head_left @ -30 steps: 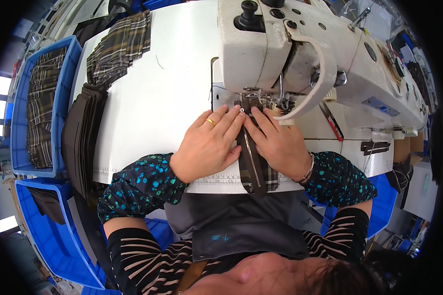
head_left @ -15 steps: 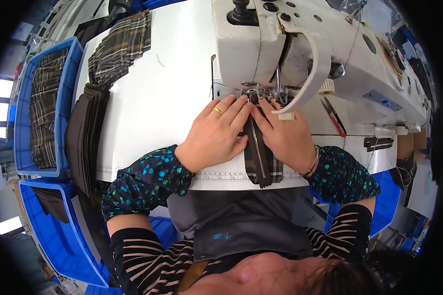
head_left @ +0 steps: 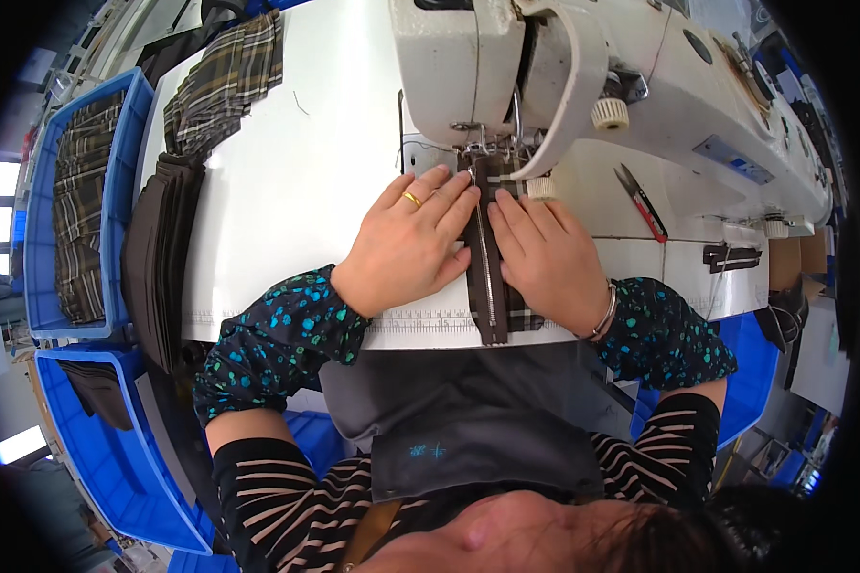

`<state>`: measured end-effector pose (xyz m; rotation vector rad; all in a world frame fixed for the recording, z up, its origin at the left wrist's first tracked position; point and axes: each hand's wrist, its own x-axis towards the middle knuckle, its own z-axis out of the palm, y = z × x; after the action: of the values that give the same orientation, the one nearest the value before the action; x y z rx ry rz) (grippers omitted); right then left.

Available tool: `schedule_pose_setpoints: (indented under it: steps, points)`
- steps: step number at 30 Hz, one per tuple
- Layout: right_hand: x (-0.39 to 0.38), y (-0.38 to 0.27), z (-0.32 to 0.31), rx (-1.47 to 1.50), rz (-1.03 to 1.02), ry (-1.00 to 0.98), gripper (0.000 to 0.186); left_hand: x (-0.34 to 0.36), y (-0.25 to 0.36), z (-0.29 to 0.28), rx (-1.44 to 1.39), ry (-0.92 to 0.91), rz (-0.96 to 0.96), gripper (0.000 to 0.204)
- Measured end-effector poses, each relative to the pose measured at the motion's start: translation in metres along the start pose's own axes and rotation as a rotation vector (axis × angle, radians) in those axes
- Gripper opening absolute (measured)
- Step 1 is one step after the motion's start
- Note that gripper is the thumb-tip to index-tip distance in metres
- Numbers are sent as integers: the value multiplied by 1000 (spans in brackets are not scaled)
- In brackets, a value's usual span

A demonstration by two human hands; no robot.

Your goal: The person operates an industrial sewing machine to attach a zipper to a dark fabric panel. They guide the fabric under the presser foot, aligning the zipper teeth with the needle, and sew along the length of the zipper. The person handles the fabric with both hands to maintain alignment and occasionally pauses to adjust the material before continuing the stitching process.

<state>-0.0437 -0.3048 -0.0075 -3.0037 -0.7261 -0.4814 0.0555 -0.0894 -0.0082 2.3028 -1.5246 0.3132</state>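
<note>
The zipper (head_left: 490,286) runs between the left hand (head_left: 406,239) and right hand (head_left: 549,258), fingers extended flat along its edges, not gripping; compared with before, the hands sit wider apart, the zipper straighter.

Sewing machine (head_left: 678,100), upper right. Zipper (head_left: 489,286) on cloth (head_left: 523,319), centre, between left hand (head_left: 403,239) and right hand (head_left: 550,258). Snips (head_left: 646,207), right of centre. Stack (head_left: 161,263), left, beside bin (head_left: 120,181). Second bin (head_left: 129,477), lower left.

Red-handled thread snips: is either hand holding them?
No, the thread snips lie on the table, apart from the left hand and right hand.
</note>
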Motion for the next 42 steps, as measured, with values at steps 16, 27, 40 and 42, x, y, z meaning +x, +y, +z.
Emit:
schedule_pose_setpoints:
  steps: [16,27,40,42]
  points:
    - [-73,-40,0,168,-174,168,34,-58,78,8,-58,229,-12,39]
    - [-57,-26,-19,394,-224,35,35,-80,86,20,-46,292,-99,29]
    - [7,29,16,271,-150,-15,62,-108,53,-19,-95,319,-242,32]
    - [5,29,14,263,-149,-11,62,-130,16,-62,162,383,-431,23]
